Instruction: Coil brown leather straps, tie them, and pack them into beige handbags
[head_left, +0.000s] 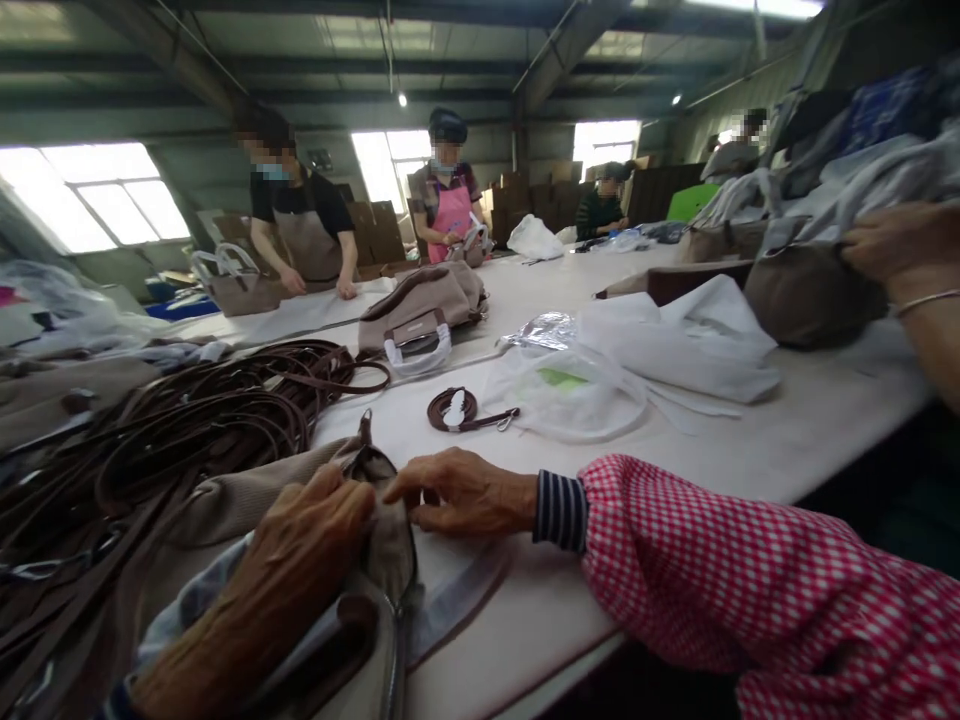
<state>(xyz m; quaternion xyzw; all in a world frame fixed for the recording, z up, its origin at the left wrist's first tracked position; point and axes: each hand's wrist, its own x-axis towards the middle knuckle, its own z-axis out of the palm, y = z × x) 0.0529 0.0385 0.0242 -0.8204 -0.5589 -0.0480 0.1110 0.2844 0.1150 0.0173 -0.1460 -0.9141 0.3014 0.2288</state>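
Note:
A taupe fabric handbag (247, 500) lies in front of me on the white table (810, 420). My left hand (300, 560) curls over its upper edge, fingers closed on the fabric. My right hand (465, 492), in a red checked sleeve with a striped cuff, pinches the same edge near the bag's opening (375, 470). A brown strap end (365, 425) sticks up from the bag just above both hands.
A heap of dark brown straps (172, 420) fills the left. A coiled strap (454, 410), clear plastic bags (570, 390), white cloth (697, 340) and another taupe bag (427, 305) lie ahead. A co-worker's hand (900, 245) holds a bag at right. Three people work at the far side.

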